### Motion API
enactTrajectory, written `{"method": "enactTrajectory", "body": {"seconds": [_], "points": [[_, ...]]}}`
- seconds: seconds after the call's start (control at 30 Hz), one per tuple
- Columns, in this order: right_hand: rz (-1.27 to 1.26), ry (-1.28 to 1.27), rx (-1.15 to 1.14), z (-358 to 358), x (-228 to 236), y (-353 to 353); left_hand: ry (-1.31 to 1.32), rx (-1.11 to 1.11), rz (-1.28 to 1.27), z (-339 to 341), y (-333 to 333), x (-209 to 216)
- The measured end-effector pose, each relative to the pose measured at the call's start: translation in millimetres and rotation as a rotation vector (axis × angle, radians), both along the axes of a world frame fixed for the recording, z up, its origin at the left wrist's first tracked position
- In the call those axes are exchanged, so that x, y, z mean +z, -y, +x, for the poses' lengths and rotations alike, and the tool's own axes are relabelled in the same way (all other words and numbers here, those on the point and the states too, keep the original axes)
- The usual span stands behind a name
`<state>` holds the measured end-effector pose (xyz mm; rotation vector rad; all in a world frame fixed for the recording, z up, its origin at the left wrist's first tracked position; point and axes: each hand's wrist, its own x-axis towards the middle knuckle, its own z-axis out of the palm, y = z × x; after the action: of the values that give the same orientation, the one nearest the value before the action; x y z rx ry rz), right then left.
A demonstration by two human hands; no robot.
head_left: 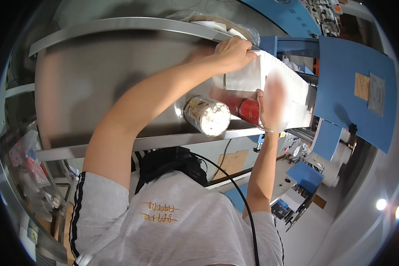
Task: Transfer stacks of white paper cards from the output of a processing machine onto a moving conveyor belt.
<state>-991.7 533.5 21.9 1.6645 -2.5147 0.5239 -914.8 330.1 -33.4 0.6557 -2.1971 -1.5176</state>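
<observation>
A row of thin white packets or folded sheets (292, 76), stacked on edge, runs along the right end of the metal table. My left hand (234, 54) reaches across to its far corner with fingers curled in, and what they grip, if anything, is hidden. A flat white piece (244, 77) lies just below that hand. My right hand (275, 102), partly blurred, is held flat with the thumb apart against the near side of the row. Beside its thumb lies a red cylinder (249, 111). A clear-wrapped roll or jar with a bright white end (215, 118) rests to the left.
The brushed metal table (88, 88) has raised rims along its far and near edges. Behind it sits a plastic-lined container with white pieces (217, 25). Blue machine panels (357, 88) stand at the right. A black cable (235, 186) hangs down in front of me.
</observation>
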Motion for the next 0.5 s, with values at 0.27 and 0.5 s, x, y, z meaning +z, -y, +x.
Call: {"method": "enactTrajectory", "body": {"seconds": [0.27, 0.5], "points": [[0.010, -0.041, -0.065, 3, -4, -3, 0.112, -0.068, -0.003, -3, 7, 8], [0.006, -0.112, -0.105, 6, -6, -5, 0.106, -0.140, -0.099, -5, 16, 7]]}}
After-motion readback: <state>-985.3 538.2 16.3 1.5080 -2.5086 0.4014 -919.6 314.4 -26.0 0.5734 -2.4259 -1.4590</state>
